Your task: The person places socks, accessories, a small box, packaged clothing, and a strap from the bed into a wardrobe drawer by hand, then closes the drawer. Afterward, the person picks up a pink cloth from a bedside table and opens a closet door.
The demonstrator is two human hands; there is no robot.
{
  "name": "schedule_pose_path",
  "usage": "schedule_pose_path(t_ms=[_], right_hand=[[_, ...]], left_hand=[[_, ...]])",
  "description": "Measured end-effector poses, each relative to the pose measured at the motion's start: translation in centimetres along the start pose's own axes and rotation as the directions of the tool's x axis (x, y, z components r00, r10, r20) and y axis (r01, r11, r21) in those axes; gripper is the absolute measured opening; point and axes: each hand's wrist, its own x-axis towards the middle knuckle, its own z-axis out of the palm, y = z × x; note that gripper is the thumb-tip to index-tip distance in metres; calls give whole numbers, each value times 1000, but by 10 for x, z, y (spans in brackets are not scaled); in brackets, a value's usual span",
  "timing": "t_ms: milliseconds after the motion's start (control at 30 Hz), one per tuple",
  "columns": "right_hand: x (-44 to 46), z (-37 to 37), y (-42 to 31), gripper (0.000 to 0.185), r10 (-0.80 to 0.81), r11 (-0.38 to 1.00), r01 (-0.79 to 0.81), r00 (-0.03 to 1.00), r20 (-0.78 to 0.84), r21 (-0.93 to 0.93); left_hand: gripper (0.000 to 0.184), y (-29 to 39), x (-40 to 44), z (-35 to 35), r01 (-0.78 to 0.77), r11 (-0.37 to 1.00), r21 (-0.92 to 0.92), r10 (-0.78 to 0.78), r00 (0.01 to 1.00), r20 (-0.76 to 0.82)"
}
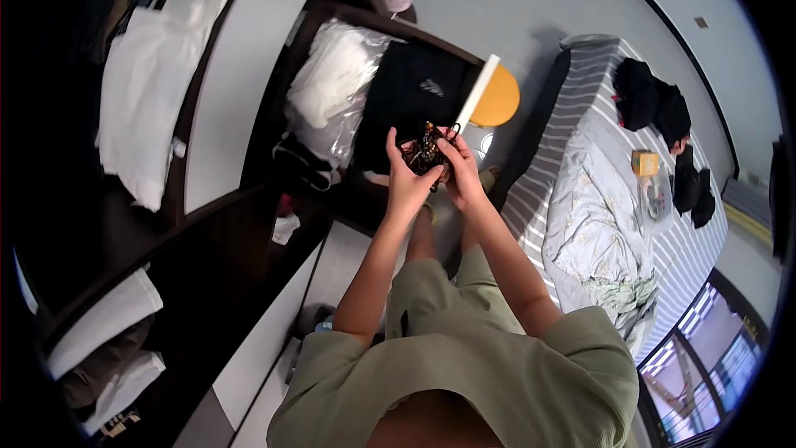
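Between my two hands is a small dark bundle (427, 149) with gold-orange flecks and thin dark loops at its edge; its exact kind is not clear. My left hand (406, 182) cups it from the left, the thumb pressing on its near side and one finger raised. From the right, my right hand (460, 170) grips it with bent fingers. Just beyond them, a folded black garment (410, 83) with a pale print lies in a pulled-out drawer (452, 51). Beside that garment, white clothing (336, 70) sits in a clear plastic bag (330, 139).
Dark wardrobe shelves on the left hold folded white trousers (157, 91) and other clothes (116, 348). A round yellow stool (497, 98) stands past the drawer's white front (478, 91). At right is a striped bed (535, 191) with a quilt (593, 207), black clothes (651, 99) and a small box (645, 163).
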Motion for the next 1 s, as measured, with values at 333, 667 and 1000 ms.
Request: schedule_pose_path(t_ms=[333,667,1000], right_hand=[[10,13,93,23,232,914,-141,951,203,-381],[50,-11,162,29,419,538,-46,881,219,-842],[75,-45,186,38,382,230,91,908,175,-969]], left_hand=[[51,-60,-37,-90,335,895,-294,-383,916,-121],[35,-137,-57,-133,400,280,-873,-608,777,161],[33,-164,-40,-117,320,279,-905,-764,646,-8]])
